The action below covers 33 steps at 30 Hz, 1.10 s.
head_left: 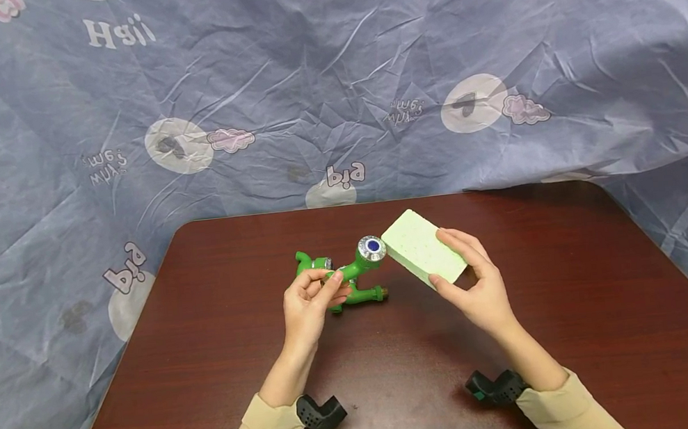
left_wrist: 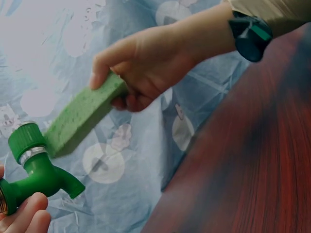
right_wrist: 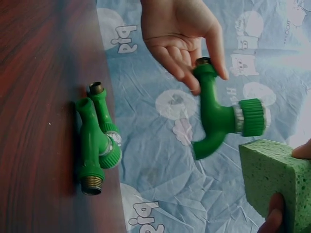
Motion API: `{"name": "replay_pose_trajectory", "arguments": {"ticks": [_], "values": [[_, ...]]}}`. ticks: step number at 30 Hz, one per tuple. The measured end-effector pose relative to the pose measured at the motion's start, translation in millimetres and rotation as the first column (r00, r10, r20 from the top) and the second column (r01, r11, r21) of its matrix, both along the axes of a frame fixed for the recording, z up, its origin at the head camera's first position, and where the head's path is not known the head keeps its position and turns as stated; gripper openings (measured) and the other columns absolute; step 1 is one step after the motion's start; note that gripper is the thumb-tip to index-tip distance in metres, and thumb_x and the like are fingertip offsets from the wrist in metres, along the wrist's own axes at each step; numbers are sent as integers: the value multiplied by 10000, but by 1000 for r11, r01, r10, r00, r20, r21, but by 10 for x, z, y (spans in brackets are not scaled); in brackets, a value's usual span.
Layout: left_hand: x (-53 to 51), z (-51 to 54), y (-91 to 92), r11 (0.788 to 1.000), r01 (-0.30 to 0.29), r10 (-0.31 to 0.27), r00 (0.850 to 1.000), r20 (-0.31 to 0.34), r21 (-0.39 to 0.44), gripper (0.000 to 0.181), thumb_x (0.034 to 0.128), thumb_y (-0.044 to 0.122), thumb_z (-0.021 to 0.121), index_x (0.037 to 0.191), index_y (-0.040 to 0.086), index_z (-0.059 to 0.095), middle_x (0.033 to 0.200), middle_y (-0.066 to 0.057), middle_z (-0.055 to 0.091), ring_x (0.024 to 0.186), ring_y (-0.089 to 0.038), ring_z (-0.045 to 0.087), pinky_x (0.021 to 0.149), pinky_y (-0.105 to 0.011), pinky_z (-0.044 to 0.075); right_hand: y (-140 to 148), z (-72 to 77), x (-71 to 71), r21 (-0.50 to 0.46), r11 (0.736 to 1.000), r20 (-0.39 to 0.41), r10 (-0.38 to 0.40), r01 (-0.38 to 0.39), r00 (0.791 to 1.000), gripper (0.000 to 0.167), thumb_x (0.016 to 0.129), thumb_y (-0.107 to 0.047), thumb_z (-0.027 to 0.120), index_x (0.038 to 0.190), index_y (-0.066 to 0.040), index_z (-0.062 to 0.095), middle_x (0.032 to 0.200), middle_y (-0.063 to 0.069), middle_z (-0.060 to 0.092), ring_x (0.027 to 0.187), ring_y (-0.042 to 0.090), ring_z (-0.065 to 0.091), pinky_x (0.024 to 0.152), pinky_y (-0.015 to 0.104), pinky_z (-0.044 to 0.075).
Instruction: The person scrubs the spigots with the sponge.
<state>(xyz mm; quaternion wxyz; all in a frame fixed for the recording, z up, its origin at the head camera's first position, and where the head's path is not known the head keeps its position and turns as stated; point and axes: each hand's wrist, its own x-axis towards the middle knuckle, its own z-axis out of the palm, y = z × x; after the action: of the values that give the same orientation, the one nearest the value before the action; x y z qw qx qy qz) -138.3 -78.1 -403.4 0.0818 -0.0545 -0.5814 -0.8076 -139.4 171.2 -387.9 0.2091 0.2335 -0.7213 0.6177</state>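
Observation:
A green plastic tap (head_left: 354, 268) with a ribbed green knob and a silver collar is up in front of me. My left hand (head_left: 304, 309) pinches it by its threaded inlet end between thumb and fingers, as the right wrist view shows. My right hand (head_left: 483, 292) grips a pale green sponge block (head_left: 421, 243), thumb on one side and fingers on the other. In the left wrist view the sponge's far end (left_wrist: 60, 138) is right beside the tap's knob (left_wrist: 26, 141); whether they touch I cannot tell.
Two more green taps (right_wrist: 91, 141) lie close together on the dark wooden table (head_left: 221, 367), behind and below my left hand. A blue printed cloth (head_left: 331, 90) hangs beyond the table's back edge. Black wrist devices (head_left: 322, 412) sit at both sleeve cuffs.

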Motion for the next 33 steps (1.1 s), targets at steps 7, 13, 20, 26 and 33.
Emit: {"name": "replay_pose_trajectory", "arguments": {"ticks": [7, 13, 20, 26, 33], "values": [[4, 28, -9, 1000, 11, -11, 1000, -8, 13, 132, 867, 55, 663, 921, -19, 568, 757, -184, 688, 650, -255, 689, 635, -340, 577, -121, 158, 124, 114, 989, 62, -102, 95, 993, 579, 711, 164, 684, 1262, 99, 517, 1304, 250, 431, 1034, 112, 476, 712, 108, 434], [12, 34, -5, 1000, 13, -13, 1000, 6, 17, 147, 864, 70, 672, 926, -14, 568, 763, -213, 680, 657, -284, 688, 626, -327, 577, -126, 179, 139, 90, 995, 70, -58, 51, 996, 571, 717, 190, 659, 1261, 127, 495, 1302, 271, 417, 1043, 118, 479, 728, 119, 446], [6, 3, -15, 1000, -25, 25, 1000, -2, 4, 185, 866, 106, 683, 966, -2, 570, 780, -247, 672, 668, -319, 685, 642, -399, 576, -104, 196, 133, 145, 987, 102, -84, 69, 991, 552, 734, 137, 680, 1262, 84, 527, 1298, 224, 453, 997, 97, 490, 669, 118, 444], [-9, -12, 7, 996, -53, 51, 998, 30, 74, 176, 848, 45, 688, 936, 17, 539, 792, -204, 684, 687, -243, 695, 677, -406, 569, -134, 198, 159, 130, 990, 44, 54, -59, 998, 561, 705, 194, 657, 1242, 131, 508, 1281, 268, 449, 1148, 119, 465, 849, 157, 401], [26, -64, 113, 999, -39, 38, 998, 56, 25, 283, 743, -19, 766, 908, -3, 537, 747, -59, 695, 687, -150, 677, 662, -292, 567, -238, 158, 209, 106, 989, 46, 101, -105, 994, 594, 704, 211, 663, 1264, 140, 480, 1309, 277, 416, 1172, 128, 449, 855, 166, 406]]}}
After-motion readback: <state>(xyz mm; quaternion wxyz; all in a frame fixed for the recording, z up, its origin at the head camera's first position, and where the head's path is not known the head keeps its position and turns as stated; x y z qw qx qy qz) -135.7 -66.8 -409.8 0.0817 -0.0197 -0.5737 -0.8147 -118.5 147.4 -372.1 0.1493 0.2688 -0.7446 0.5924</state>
